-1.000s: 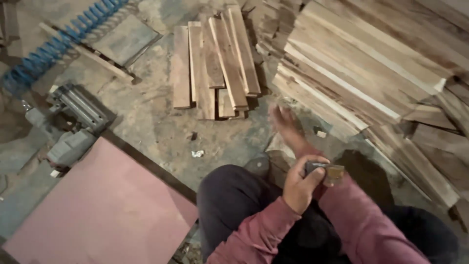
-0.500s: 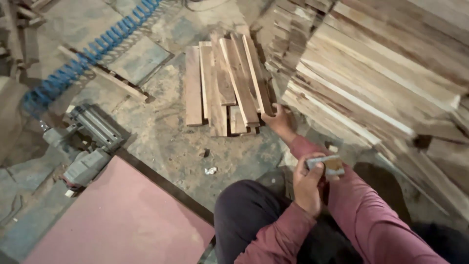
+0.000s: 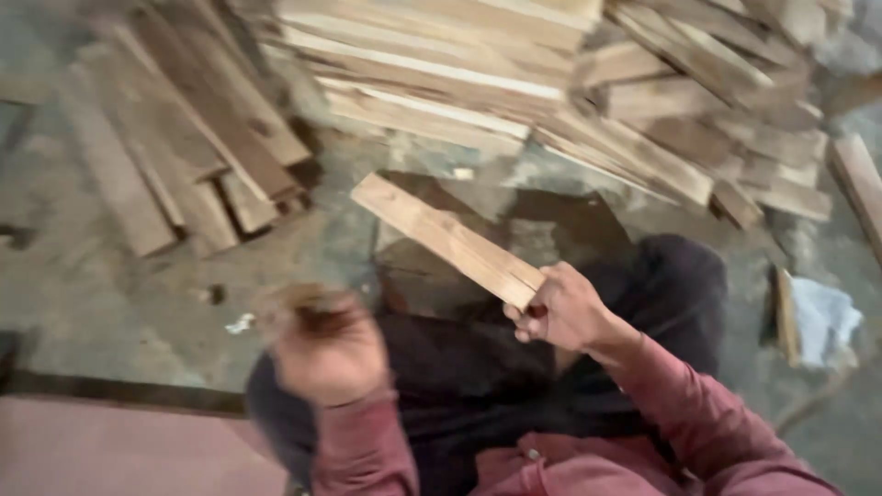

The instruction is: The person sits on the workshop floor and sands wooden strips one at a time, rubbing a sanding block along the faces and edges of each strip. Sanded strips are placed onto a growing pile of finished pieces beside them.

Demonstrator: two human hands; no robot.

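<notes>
The grey, dusty concrete floor (image 3: 303, 266) carried everything. A small stack of short brown wooden boards (image 3: 184, 156) lay at the far left. A big heap of pale wooden planks (image 3: 551, 83) lay at the far right. A flat pink board (image 3: 110, 455) lay near left.

Pale, matt, rough-sawn wood plank (image 3: 447, 239); grey, gritty concrete floor (image 3: 138, 303); maroon cloth sleeves (image 3: 684, 413).

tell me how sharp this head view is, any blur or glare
Head view: motion blur throughout, worst on the left hand, smeared so whatever it grips is unreadable; the right hand and its wood strip are clearer but soft; the stacked planks streak at the edges; light is flat and dim, no glare.
</notes>
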